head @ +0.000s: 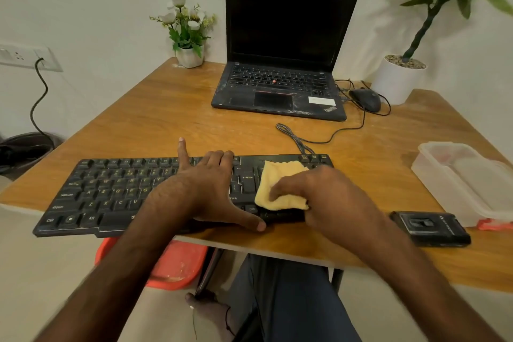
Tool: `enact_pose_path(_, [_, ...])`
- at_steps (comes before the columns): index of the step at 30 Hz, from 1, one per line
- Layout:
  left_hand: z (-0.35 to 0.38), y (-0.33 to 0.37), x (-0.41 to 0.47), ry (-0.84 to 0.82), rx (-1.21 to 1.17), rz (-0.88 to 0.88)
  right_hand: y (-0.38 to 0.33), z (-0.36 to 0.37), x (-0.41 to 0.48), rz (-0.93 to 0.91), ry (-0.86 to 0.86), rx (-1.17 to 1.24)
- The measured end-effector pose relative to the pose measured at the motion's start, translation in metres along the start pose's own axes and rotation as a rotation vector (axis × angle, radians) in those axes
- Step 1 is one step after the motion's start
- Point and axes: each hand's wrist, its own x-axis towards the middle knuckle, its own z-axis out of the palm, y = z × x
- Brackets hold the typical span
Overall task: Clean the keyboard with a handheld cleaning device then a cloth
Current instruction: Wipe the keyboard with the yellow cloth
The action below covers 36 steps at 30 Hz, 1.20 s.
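A black keyboard (111, 194) lies along the near edge of the wooden table (155, 119). My left hand (211, 189) rests flat across its middle, fingers spread over the top rows and thumb at the front edge. My right hand (319, 191) presses a folded yellow cloth (277, 178) onto the keyboard's right end, over the number pad. A black handheld cleaning device (430, 228) lies on the table to the right of the keyboard, apart from both hands.
An open black laptop (280, 64) stands at the back, with a mouse (365, 99) and its cable beside it. A clear plastic container (466, 180) sits at the right edge. Two potted plants stand at the back. A red lid (177, 264) lies below the table.
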Motion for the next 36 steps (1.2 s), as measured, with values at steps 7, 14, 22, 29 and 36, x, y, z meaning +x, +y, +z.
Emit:
enact_pose_path(7, [0.000,0.002,-0.002,0.002,-0.015,0.000,0.014,-0.012,0.014,0.056,0.330,0.043])
enact_pose_path(14, [-0.001,0.003,-0.002,-0.029,0.011,-0.005,0.037,0.012,0.018,-0.172,0.102,0.109])
enact_pose_path(22, [0.003,0.002,-0.002,-0.004,0.004,0.007,0.012,0.031,0.010,-0.267,0.028,0.090])
enact_pose_path(29, [0.002,0.002,-0.002,-0.011,-0.003,-0.003,0.016,0.023,0.007,-0.177,0.080,0.049])
enact_pose_path(36, [0.003,0.003,-0.002,-0.008,-0.022,0.001,0.042,0.021,0.009,-0.045,0.207,-0.003])
